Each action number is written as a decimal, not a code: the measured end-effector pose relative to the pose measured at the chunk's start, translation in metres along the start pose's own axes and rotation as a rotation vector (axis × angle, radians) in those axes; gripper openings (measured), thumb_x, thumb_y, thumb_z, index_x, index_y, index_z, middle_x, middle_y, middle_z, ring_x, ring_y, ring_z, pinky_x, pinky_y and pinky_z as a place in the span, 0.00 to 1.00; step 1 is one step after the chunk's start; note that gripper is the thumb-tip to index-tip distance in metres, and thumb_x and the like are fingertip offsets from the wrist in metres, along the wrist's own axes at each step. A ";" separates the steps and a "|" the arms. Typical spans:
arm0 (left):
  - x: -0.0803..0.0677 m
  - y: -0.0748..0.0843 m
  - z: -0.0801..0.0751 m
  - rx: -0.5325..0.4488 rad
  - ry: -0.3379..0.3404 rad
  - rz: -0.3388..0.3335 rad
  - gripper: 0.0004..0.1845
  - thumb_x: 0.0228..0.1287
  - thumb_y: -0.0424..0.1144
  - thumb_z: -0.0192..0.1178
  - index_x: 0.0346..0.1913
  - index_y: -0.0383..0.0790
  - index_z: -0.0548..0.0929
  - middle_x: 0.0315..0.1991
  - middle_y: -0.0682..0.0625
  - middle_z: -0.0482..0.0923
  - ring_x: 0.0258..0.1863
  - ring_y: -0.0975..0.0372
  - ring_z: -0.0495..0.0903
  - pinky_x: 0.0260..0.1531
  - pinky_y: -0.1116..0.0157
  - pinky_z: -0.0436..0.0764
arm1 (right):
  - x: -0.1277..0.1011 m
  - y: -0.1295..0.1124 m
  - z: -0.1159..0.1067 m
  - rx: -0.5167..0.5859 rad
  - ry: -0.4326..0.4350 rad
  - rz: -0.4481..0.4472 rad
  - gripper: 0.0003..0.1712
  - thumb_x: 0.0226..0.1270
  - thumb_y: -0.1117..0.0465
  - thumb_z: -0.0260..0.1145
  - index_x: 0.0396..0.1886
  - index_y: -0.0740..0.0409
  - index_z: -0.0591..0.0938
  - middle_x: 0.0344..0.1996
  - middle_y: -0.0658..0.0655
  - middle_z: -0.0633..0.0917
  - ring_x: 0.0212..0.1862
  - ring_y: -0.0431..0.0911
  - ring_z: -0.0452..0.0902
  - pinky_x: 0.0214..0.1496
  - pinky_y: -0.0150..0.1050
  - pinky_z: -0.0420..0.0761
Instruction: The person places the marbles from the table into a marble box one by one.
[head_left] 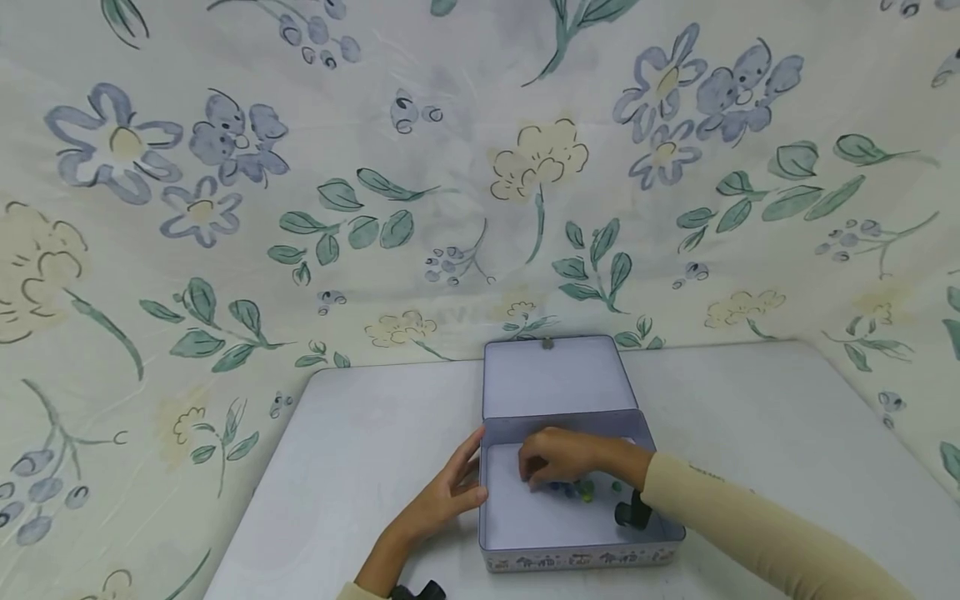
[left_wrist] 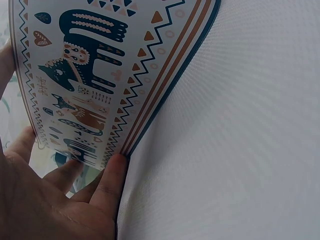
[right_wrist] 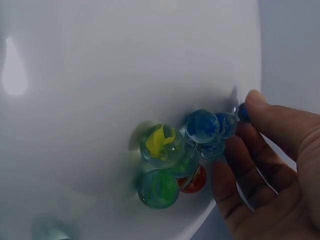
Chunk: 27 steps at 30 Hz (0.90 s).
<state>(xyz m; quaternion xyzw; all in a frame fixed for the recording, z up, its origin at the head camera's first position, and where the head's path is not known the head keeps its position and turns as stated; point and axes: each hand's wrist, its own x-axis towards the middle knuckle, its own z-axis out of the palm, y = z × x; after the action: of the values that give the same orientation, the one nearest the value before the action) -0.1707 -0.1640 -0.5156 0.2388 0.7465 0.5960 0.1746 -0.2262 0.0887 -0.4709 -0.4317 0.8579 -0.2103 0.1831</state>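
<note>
An open tin box (head_left: 517, 521) with its lid (head_left: 555, 377) tipped back stands on a white table. Several glass marbles (right_wrist: 172, 160) lie clustered inside, also seen in the head view as marbles (head_left: 577, 489). My right hand (head_left: 558, 461) reaches into the box, its fingers (right_wrist: 260, 150) curled beside the cluster and touching the blue marbles (right_wrist: 217, 127); whether it grips one I cannot tell. My left hand (head_left: 450, 492) rests with straight fingers (left_wrist: 112, 180) against the box's patterned left wall (left_wrist: 95, 75).
The white table (head_left: 750, 417) stretches to both sides of the box. A floral cloth (head_left: 450, 167) hangs behind and around it. Black wrist-camera mounts show at my right wrist (head_left: 632, 511) and at the frame's bottom edge (head_left: 420, 591).
</note>
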 end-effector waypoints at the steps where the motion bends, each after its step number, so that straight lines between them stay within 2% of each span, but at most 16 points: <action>1: 0.000 0.000 0.000 0.001 0.001 0.000 0.45 0.72 0.46 0.58 0.82 0.52 0.41 0.82 0.40 0.32 0.76 0.31 0.44 0.73 0.40 0.61 | 0.000 0.000 0.000 -0.001 0.002 -0.002 0.04 0.62 0.60 0.73 0.35 0.51 0.86 0.30 0.40 0.82 0.32 0.28 0.73 0.40 0.23 0.78; 17: 0.001 0.003 -0.001 -0.006 0.000 0.007 0.46 0.71 0.47 0.58 0.82 0.50 0.41 0.82 0.39 0.32 0.76 0.30 0.44 0.72 0.40 0.61 | 0.000 0.000 -0.003 -0.009 0.014 -0.011 0.05 0.61 0.60 0.74 0.36 0.52 0.87 0.32 0.41 0.83 0.34 0.28 0.74 0.41 0.23 0.79; 23: 0.001 0.002 -0.001 -0.022 -0.010 -0.004 0.46 0.71 0.48 0.58 0.82 0.50 0.40 0.81 0.38 0.31 0.76 0.29 0.43 0.72 0.38 0.61 | -0.002 -0.002 -0.010 0.018 0.043 -0.031 0.04 0.64 0.60 0.72 0.38 0.51 0.86 0.35 0.42 0.84 0.36 0.28 0.76 0.43 0.24 0.80; 27: 0.000 0.002 -0.001 -0.024 -0.008 -0.001 0.45 0.72 0.46 0.58 0.82 0.53 0.40 0.82 0.39 0.31 0.77 0.30 0.42 0.73 0.38 0.59 | -0.008 -0.006 -0.022 0.048 0.069 -0.071 0.06 0.66 0.59 0.71 0.41 0.54 0.86 0.37 0.45 0.86 0.39 0.30 0.78 0.45 0.26 0.81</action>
<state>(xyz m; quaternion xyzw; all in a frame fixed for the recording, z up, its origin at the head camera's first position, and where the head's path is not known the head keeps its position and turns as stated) -0.1707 -0.1646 -0.5135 0.2385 0.7389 0.6038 0.1807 -0.2287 0.0960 -0.4485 -0.4499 0.8424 -0.2520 0.1560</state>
